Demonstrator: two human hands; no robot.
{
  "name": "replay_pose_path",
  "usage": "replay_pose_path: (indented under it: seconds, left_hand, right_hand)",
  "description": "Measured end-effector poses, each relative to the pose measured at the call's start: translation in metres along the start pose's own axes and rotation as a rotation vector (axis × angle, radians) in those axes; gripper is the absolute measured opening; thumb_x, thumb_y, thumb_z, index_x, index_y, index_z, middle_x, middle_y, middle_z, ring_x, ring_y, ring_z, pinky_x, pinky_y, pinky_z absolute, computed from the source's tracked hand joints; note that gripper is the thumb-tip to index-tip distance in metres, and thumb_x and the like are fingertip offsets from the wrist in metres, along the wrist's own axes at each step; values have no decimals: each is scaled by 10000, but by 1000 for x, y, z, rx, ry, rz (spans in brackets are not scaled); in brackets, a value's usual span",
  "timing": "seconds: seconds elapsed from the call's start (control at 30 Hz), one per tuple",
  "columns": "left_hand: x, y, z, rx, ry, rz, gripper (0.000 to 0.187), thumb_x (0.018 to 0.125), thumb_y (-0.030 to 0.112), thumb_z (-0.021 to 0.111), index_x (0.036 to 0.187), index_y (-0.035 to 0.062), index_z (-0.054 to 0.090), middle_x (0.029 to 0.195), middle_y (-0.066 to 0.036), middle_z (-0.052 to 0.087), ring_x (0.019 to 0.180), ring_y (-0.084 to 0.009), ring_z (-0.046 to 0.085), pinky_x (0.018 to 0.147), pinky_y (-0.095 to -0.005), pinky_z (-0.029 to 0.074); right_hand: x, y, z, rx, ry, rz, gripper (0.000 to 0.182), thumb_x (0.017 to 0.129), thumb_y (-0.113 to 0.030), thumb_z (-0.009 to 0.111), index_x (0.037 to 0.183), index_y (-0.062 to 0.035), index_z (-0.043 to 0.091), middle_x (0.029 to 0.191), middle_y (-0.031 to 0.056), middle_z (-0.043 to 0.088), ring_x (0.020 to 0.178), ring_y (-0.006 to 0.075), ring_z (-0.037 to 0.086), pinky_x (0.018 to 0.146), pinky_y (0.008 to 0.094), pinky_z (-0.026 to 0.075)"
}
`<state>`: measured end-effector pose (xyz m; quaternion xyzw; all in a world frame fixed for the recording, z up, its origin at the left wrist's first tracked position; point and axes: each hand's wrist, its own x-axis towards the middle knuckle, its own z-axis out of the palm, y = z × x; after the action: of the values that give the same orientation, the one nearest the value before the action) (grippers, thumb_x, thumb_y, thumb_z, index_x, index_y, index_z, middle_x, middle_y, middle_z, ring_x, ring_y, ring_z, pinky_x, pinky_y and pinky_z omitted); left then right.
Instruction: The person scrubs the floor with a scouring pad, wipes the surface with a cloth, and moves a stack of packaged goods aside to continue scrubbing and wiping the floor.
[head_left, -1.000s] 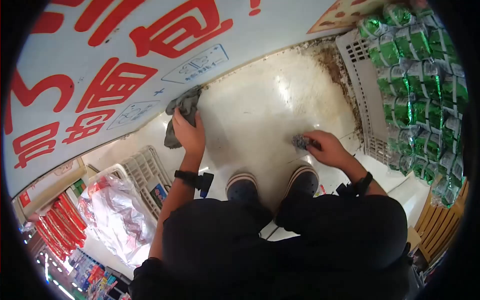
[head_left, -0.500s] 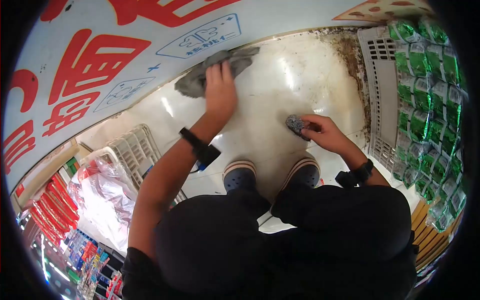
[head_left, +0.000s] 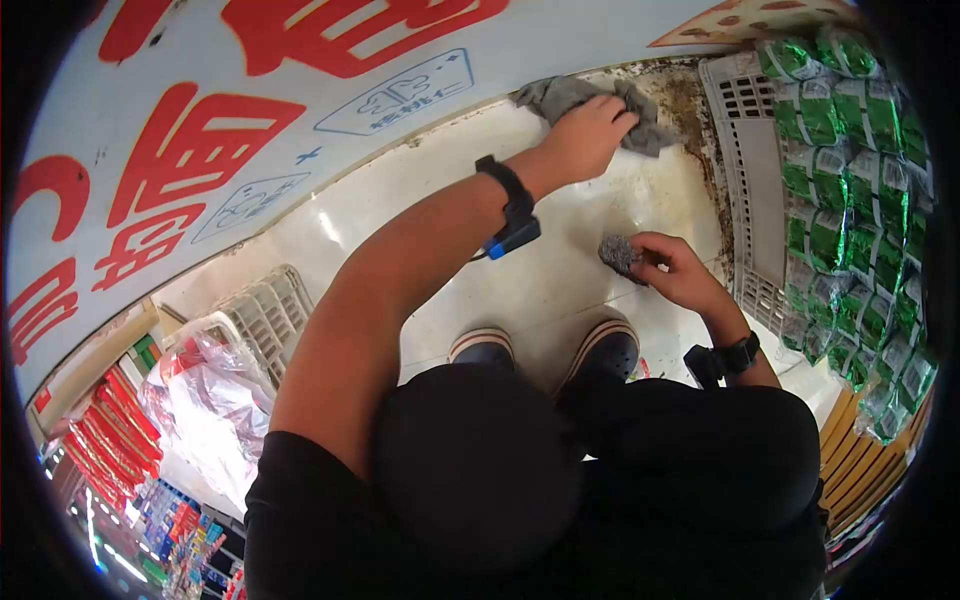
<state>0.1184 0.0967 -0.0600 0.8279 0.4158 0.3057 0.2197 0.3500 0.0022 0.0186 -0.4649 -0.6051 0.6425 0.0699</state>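
Observation:
My left hand (head_left: 590, 135) presses down on a grey cloth (head_left: 648, 132), its fingers curled over the cloth near the dirty far corner of the white tiled floor. The cloth lies bunched along the foot of the printed panel. Lower and to the right, my right hand (head_left: 680, 272) pinches a grey metal scouring pad (head_left: 618, 256) between thumb and fingers, just over the floor. Dark stains (head_left: 690, 110) run along the floor's right edge and the corner.
A white panel with red lettering (head_left: 210, 140) borders the far side. On the right stand a white plastic crate (head_left: 757, 190) and green packets (head_left: 835, 190). A white basket (head_left: 262, 325) and plastic bags (head_left: 205, 400) are at left. My shoes (head_left: 605, 355) are below.
My left hand has swept the grey cloth right along the panel's foot into the far corner. My right hand has shifted slightly right with the scouring pad.

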Motion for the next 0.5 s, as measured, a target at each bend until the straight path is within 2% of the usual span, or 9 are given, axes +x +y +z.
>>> replay_pose_path:
  seconds: [0.07,0.1,0.17,0.2,0.23,0.37,0.4,0.43,0.5]
  left_hand:
    - [-24,17,-1,0,-88,78,384,793,41,601,1175,61,577,1094,-120,549,1034,-321,545,869,-420,497]
    - [-40,31,-5,33,-149,59,384,785,43,602,1168,64,580,1082,-117,551,1032,-309,550,827,-410,514]
    - [-72,54,-18,65,-299,46,385,773,56,604,1157,68,582,1061,-113,552,1012,-288,564,747,-389,539]
    - [-89,63,-25,64,-386,48,385,769,65,605,1154,70,582,1050,-112,552,994,-279,574,707,-379,546]
    - [-108,69,-34,84,-417,52,389,769,82,612,1157,73,583,1037,-113,555,967,-279,584,692,-380,548]
    - [-160,89,-73,136,-681,-85,343,752,133,654,1086,92,584,971,-118,565,829,-283,624,612,-401,543]
    - [-172,88,-81,133,-655,-76,357,741,135,665,1087,92,585,971,-119,564,857,-289,620,599,-403,542]
    - [-179,87,-92,118,-616,-64,381,735,135,672,1104,88,588,966,-107,556,866,-287,606,617,-398,537]
    - [-196,83,-107,174,-714,-76,448,785,162,641,1226,107,591,1085,-120,571,1016,-275,582,776,-395,526]
  right_hand:
    - [-10,4,-2,108,-156,44,292,856,0,646,1147,-4,613,903,14,616,791,95,563,693,264,474]
    - [-16,6,-3,122,-129,59,292,856,0,646,1147,-4,613,903,14,616,791,95,563,693,264,474]
    - [-24,12,-7,-165,-276,-5,278,832,-4,628,1110,-11,616,887,57,621,789,140,581,691,301,479]
    - [-32,17,-7,-267,-185,-48,264,811,-14,625,1075,-26,621,884,110,616,801,234,616,707,350,493]
    - [-38,35,-4,-418,-24,-248,240,817,-21,612,1056,-41,623,886,121,619,816,319,619,714,402,500]
    - [-73,68,5,-498,400,-175,376,787,28,604,1156,-43,586,1035,145,613,960,364,604,839,416,500]
    - [-80,78,7,-542,515,-181,439,772,46,603,1200,-39,565,1106,160,599,1023,367,591,894,410,492]
    - [-84,86,8,-527,530,-166,439,772,46,603,1200,-39,565,1106,160,599,1023,367,591,894,410,492]
    - [-95,101,14,-534,511,-126,622,708,123,582,1303,-42,503,1228,185,541,1160,377,523,967,410,450]
